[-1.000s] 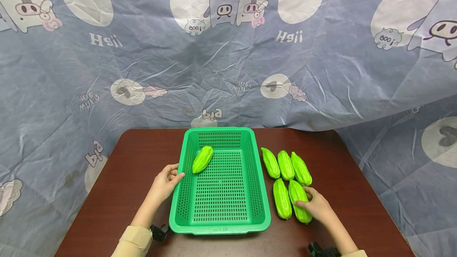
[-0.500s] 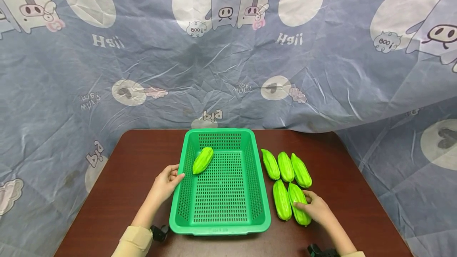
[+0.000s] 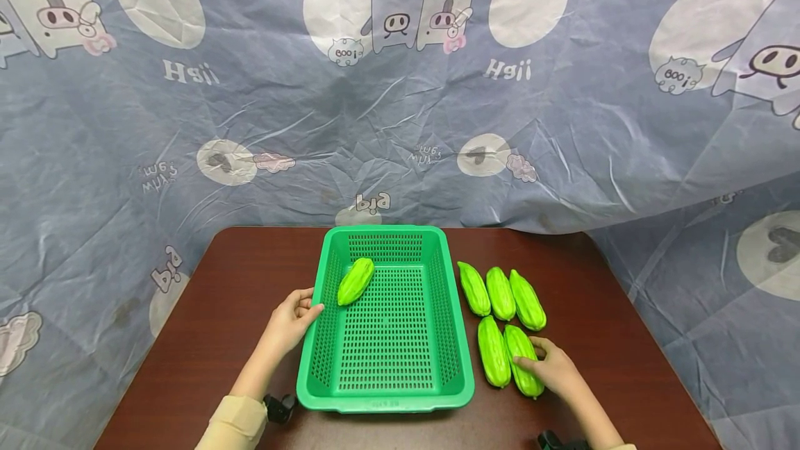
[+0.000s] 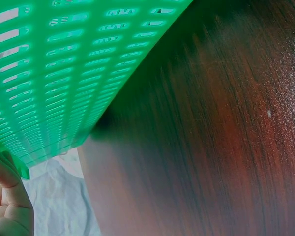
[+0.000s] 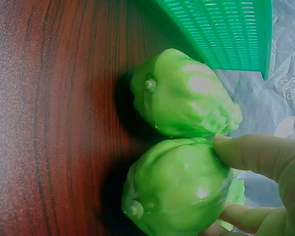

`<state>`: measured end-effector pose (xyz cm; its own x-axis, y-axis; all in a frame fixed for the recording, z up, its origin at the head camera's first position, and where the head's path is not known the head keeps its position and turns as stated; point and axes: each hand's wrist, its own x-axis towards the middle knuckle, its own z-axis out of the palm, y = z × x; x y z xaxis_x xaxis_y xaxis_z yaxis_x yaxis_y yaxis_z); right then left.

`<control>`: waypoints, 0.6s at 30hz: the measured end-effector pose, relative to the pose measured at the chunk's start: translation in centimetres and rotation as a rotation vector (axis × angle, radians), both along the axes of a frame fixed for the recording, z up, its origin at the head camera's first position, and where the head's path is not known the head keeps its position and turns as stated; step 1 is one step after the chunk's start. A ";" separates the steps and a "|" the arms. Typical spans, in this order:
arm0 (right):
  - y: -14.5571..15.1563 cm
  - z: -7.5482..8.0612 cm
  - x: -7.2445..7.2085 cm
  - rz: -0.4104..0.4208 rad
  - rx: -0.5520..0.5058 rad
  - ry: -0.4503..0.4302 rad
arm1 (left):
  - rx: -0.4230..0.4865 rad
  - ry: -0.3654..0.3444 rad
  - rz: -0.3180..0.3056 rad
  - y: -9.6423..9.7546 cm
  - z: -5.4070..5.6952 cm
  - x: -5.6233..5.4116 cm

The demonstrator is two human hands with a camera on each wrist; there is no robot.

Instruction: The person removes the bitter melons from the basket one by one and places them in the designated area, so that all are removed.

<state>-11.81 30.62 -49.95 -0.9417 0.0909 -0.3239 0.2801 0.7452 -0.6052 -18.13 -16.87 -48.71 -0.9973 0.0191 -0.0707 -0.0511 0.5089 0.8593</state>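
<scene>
A green plastic basket (image 3: pixel 386 405) with slotted walls stands on the table. My left hand (image 3: pixel 294 318) grips its left rim, thumb over the edge; in the left wrist view the left hand (image 4: pixel 10 196) shows at the lower left corner. One ridged green papaya (image 3: pixel 355 282) lies inside the basket, toward the back left. On the right, my right hand (image 3: pixel 550 364) holds the nearest right papaya (image 3: pixel 523 361) between thumb and fingers. The right wrist view shows this papaya (image 5: pixel 177 189) from its stem end, the thumb pressing its side.
Beside the held one lies another papaya (image 3: pixel 494 353). Behind these, a row holds a left papaya (image 3: pixel 474 289), a middle papaya (image 3: pixel 501 294) and a right papaya (image 3: pixel 528 301). The brown wooden table (image 3: pixel 250 262) ends at a blue patterned cloth (image 3: pixel 375 117) behind.
The papaya under my right hand has shifted slightly toward me, and the hand has moved with it. My left hand stays on the basket rim.
</scene>
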 end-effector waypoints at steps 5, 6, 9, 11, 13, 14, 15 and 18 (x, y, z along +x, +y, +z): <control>-0.1 0.0 0.0 0.004 0.007 0.006 | -0.007 0.003 0.001 0.0 0.0 0.0; -0.1 0.0 0.0 0.002 0.008 0.009 | -0.008 0.004 0.001 0.0 0.0 0.0; -0.1 0.0 0.0 0.004 0.012 0.013 | -0.009 0.004 0.001 -0.1 0.0 0.1; -0.1 0.0 0.0 0.004 0.013 0.014 | -0.007 0.005 0.001 -0.1 0.0 0.1; -0.1 0.1 0.0 0.004 0.012 0.014 | -0.007 0.006 0.003 0.0 -0.1 0.0; 0.0 0.2 0.1 0.005 0.011 0.014 | -0.006 0.007 0.003 0.0 -0.1 0.0; 0.0 0.3 0.1 0.005 0.009 0.014 | -0.006 0.007 0.004 0.0 -0.1 0.0; 0.0 0.7 0.1 -0.006 -0.008 0.013 | -0.004 0.005 0.005 0.0 -0.1 0.0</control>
